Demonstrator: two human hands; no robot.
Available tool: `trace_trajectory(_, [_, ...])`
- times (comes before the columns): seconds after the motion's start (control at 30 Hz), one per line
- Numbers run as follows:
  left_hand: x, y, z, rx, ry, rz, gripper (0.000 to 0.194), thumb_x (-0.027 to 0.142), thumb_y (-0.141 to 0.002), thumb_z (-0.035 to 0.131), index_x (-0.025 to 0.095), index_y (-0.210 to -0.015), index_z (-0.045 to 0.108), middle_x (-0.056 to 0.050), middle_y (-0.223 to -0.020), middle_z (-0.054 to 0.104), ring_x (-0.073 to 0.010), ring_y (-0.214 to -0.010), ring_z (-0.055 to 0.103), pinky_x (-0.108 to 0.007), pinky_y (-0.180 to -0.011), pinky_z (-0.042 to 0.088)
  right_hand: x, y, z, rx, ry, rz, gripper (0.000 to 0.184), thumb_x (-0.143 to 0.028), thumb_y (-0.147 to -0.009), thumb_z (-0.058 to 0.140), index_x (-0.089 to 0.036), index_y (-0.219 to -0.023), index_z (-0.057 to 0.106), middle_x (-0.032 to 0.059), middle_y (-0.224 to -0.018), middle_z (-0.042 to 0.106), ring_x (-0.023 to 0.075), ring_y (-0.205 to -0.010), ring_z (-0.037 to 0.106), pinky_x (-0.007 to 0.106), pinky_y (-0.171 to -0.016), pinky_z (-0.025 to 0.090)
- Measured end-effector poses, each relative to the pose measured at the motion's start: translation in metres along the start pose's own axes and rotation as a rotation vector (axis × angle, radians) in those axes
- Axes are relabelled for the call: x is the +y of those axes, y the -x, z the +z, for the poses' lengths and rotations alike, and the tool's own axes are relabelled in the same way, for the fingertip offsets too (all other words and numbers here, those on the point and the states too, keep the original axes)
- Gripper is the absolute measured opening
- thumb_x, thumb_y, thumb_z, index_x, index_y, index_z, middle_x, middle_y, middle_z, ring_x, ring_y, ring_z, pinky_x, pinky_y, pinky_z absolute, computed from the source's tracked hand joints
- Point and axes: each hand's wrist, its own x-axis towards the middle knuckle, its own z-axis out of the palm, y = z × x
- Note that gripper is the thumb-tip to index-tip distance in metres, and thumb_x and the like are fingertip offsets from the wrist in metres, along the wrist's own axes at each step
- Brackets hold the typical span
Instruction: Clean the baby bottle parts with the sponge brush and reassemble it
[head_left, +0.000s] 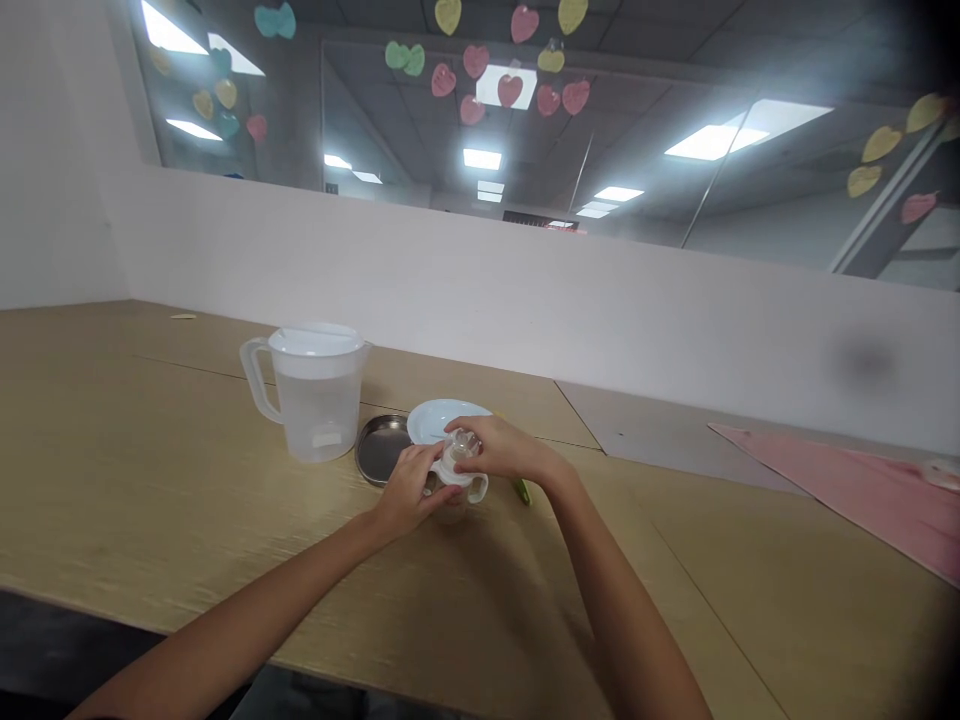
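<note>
Wooden tabletop [127, 480] under a white wall is being used as the work surface. A two-handled training cup [453, 478] is being held between both hands, just above or on the surface: its white collar is being clasped by the left hand [409, 490], and its clear spout is being cupped by the curled right hand [499, 447]. A pale blue plate [442, 417] and a round steel dish [381, 448] are being left just behind the hands, a clear plastic jug [319, 400] further left, and a pink sheet [840, 495] well off to the right.

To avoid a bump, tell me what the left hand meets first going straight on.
The white-handled cup, which the left hand already touches; depth is unclear, but the right hand seems beyond.
</note>
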Motion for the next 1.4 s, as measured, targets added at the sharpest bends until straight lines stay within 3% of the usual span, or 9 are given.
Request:
trace_trajectory(0.47, [0.0004,0.0027,0.0049,0.087,0.098,-0.072,0.050,0.048,-0.078,0.059,0.020,-0.119,0.054,-0.009,-0.110,0.061,-0.0242,-0.104,0.054,-0.039,-0.090,0.042,0.0012,-0.0007,-0.0011,-0.011,-0.007,-0.011,0.041,-0.024,-0.069,0.063,-0.020,-0.109,0.057,0.0032,-0.092,0.062,0.0155,-0.078,0.056,0.023,-0.065,0.040])
trace_trajectory(0.9, [0.0085,0.0001,0.0029,0.122,0.217,-0.060,0.044,0.042,-0.078,0.061,0.020,-0.116,0.059,-0.008,-0.108,0.064,-0.0222,-0.100,0.056,-0.038,-0.089,0.044,0.0024,-0.0025,-0.0014,-0.024,-0.012,0.008,0.042,-0.020,-0.067,0.065,-0.019,-0.108,0.056,0.0021,-0.091,0.060,0.0139,-0.076,0.055,0.021,-0.061,0.039])
trace_trajectory(1.23, [0.0027,0.0025,0.0092,0.173,0.249,-0.088,0.044,0.042,-0.075,0.065,0.021,-0.114,0.062,-0.007,-0.106,0.065,-0.0214,-0.098,0.058,-0.036,-0.088,0.046,0.0021,-0.0062,0.0014,-0.034,0.002,0.025,0.045,-0.020,-0.065,0.067,-0.018,-0.109,0.056,0.0033,-0.093,0.061,0.0151,-0.078,0.056,0.022,-0.063,0.040])
trace_trajectory(1.4, [-0.0001,0.0024,0.0089,0.112,0.206,-0.093,0.050,0.044,-0.077,0.062,0.021,-0.121,0.056,-0.008,-0.110,0.064,-0.0222,-0.100,0.057,-0.037,-0.088,0.045,0.0018,-0.0036,-0.0010,-0.039,-0.018,0.027,0.049,-0.025,-0.066,0.068,-0.020,-0.113,0.055,0.0046,-0.100,0.061,0.0173,-0.085,0.058,0.025,-0.068,0.043])
